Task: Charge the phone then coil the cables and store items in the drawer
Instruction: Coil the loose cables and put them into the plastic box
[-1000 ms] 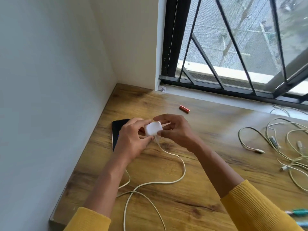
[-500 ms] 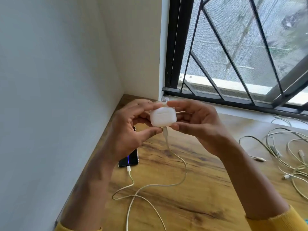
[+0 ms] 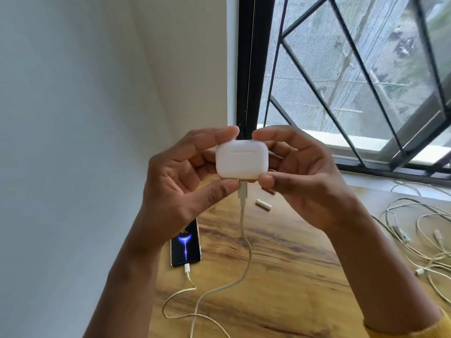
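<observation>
1. Head view: small white rounded plastic charger block (image 3: 240,160) held up above the wooden desk (image 3: 280,276), pinched from both sides. Left hand (image 3: 185,181) with thumb under and fingers on top; right hand (image 3: 300,176) likewise, thumb at the lower right corner.
2. Raised probably to inspect or seat the plug; both grips are curled pinches, not spread.
3. Long axis of the block runs left to right, port side facing down; white charging cable (image 3: 244,230) hangs from it, loops along the near edge, ends in the phone.
4. Black smartphone (image 3: 186,247) flat near the left edge by the wall, screen lit, long axis near to far, plug end toward the near edge.
5. Loose pale cables (image 3: 419,242) tangled at the right edge, uncoiled.
6. Small white cylinder (image 3: 263,205) lying toward the far edge.
</observation>
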The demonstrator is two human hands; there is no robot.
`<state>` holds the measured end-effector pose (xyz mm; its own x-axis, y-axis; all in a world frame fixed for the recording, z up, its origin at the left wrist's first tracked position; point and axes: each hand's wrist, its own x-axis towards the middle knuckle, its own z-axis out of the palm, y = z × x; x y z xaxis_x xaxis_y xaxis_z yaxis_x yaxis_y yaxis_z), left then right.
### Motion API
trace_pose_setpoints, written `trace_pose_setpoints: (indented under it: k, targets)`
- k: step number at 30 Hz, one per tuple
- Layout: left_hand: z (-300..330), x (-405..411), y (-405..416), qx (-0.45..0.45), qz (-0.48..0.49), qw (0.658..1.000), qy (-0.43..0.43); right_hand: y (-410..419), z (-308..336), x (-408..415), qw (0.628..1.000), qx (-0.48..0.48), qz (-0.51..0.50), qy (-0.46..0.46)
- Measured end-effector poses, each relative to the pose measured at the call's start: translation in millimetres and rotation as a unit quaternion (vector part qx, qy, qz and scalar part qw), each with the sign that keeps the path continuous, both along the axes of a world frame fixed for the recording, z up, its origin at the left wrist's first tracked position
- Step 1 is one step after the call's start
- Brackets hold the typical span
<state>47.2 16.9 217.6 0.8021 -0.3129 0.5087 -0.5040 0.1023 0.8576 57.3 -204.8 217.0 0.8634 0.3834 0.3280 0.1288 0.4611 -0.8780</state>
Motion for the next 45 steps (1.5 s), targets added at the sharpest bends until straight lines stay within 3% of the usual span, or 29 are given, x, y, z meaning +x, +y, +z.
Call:
trace_pose_setpoints:
  k: [5,45]
  targets:
    - [3,4,-1,-0.053,-0.026,0.998,0.031,1,3,4,1.0,0.014,0.013,-0.01]
    - [-9,7,-2,-0.05,-0.004,0.998,0.042,7,-15,8,0.997,0.069,0.03,0.03]
